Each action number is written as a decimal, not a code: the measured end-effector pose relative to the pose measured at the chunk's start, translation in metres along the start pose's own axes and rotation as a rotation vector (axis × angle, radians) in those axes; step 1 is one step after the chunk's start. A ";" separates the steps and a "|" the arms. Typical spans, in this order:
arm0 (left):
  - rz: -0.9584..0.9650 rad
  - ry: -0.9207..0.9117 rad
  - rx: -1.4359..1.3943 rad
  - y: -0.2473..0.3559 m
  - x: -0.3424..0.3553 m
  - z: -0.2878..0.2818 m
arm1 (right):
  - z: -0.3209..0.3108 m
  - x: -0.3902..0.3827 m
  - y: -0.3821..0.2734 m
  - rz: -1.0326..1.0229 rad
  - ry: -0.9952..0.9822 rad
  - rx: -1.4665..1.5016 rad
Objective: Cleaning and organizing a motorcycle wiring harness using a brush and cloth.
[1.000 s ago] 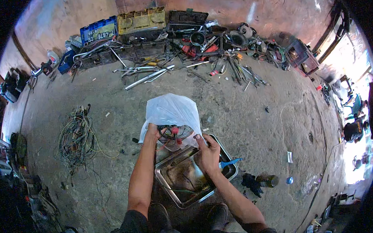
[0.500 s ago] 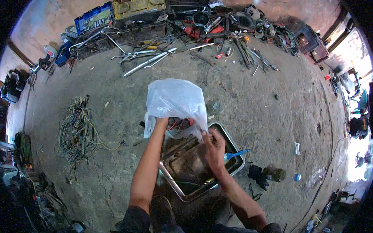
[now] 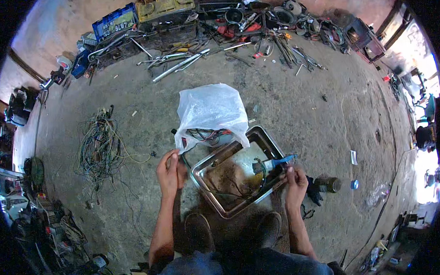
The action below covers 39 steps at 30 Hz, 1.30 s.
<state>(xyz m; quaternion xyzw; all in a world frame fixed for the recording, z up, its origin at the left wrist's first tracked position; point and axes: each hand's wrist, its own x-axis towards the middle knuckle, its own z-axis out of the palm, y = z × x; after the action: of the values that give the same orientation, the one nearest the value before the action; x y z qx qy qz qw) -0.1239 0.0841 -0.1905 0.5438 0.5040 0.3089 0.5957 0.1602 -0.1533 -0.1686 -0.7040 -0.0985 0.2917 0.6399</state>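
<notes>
While I squat over it, inventory runs big to small:

1. Concrete floor (image 3: 301,115) – grey, stained, carries everything.
2. Tool & parts pile (image 3: 216,26) – along far wall, w/ blue crate (image 3: 114,26) and yellow crate (image 3: 164,4); metal rods (image 3: 178,64) lie just in front.
3. Wire tangle (image 3: 101,146) – on floor, well to my left.
4. White plastic bag (image 3: 210,113) – standing open just beyond tray, red/black wires visible in its mouth; lower edge overlaps tray's far corner.
5. Steel tray (image 3: 266,138) – rectangular, shiny, on floor betw. my hands, just ahead of my shoes (image 3: 199,230); dark residue and thin wires inside.
6. Blue-handled brush (image 3: 279,161) – lies across tray's right rim.
7. Small dark can (image 3: 328,184) – on floor, right of tray; blue cap (image 3: 355,184) near it.
8. Left hand (image 3: 169,171) – fingers curled near closed at bag's lower left corner, pinching its edge or a thin wire; can't tell which.
9. Right hand (image 3: 295,179) – fingers pinched together at tray's right rim, just under brush, on a small dark part; can't tell what.
</notes>
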 end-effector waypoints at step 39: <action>-0.116 0.157 -0.488 -0.058 -0.091 0.065 | -0.033 0.059 0.061 -0.230 0.303 -0.478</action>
<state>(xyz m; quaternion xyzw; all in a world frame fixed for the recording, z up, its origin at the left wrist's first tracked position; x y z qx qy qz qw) -0.1006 -0.0339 -0.2289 0.3285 0.4896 0.4278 0.6851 0.2114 -0.1613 -0.2435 -0.8545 -0.1469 0.0778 0.4922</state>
